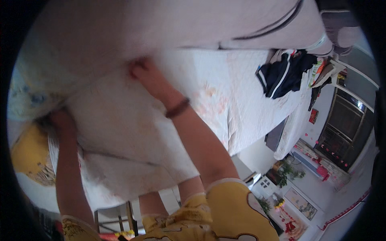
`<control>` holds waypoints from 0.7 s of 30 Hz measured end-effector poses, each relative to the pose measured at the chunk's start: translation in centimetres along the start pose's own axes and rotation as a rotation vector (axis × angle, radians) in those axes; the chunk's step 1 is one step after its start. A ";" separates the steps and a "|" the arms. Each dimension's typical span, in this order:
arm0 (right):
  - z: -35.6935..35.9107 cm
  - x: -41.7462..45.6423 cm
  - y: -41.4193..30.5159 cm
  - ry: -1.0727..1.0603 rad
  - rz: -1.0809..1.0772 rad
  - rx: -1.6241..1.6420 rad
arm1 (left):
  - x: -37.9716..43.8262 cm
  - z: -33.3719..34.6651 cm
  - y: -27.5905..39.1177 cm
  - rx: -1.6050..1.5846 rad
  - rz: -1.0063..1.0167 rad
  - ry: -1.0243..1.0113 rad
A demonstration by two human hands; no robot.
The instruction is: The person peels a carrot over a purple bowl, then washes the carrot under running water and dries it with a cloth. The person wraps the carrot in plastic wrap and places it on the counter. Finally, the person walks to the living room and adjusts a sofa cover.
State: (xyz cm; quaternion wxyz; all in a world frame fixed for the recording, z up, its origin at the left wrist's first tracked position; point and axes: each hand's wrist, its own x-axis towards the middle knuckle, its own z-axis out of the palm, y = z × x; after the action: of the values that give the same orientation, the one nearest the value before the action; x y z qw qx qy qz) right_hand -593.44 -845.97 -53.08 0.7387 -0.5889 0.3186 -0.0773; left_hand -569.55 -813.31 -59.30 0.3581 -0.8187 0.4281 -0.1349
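A large pale quilt (129,132) with faint pinkish patches lies bunched over the bed before me. My right hand (146,75), a dark bracelet on its wrist, has its fingers curled into the quilt's upper fold. Farther left, my left hand (63,122) is blurred and closed at the same fold, its fingertips hidden. Beside it is a yellow cloth (33,153) with a zebra print. Beyond both hands a pinkish-grey cover (187,24) with dark curved lines spreads across the top of the view.
Dark clothes (286,73) with white stripes lie on the floral bed sheet (211,99) at the right. Past the bed are a window (342,116), potted plants (286,173) and a framed picture (300,203). A dark-framed stand (120,218) is below the quilt's near edge.
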 end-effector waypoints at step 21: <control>-29.3 -1.9 -0.1 1.002 -0.019 -0.198 | 1.1 11.1 1.3 -0.464 -0.718 0.107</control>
State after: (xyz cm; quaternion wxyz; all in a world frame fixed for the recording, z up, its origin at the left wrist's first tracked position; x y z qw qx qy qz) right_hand -611.38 -869.14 -55.31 0.4353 -0.5494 0.6341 -0.3264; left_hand -563.81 -809.44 -68.17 0.0720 -0.9664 0.1532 -0.1933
